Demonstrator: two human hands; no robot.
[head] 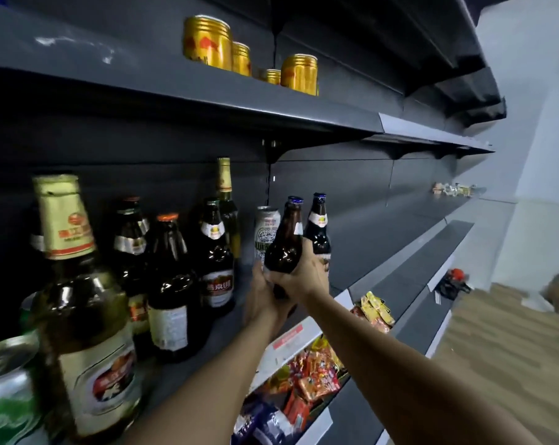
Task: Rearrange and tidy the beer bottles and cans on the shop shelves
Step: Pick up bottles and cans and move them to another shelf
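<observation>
Right hand (pixel 299 277) fingers curl round tilted brown bottle (pixel 284 244); left hand (pixel 261 297) steadies its base, apparently for placement beside silver can (pixel 267 228) at 11 o'clock

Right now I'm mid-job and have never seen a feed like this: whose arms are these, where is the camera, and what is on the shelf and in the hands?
There is no machine here: these are a person's two bare arms, filmed by one wide-angle camera worn on their head, looking forward and down. The right hand has its fingers curled round a brown beer bottle with a blue cap, tilted leftward. The left hand grips low on the same bottle from the other side. Just behind stand a second blue-capped bottle and a silver beer can. To the left the dark shelf carries more upright beer bottles. Gold cans sit on the shelf above, snack packets on the one below.
</observation>
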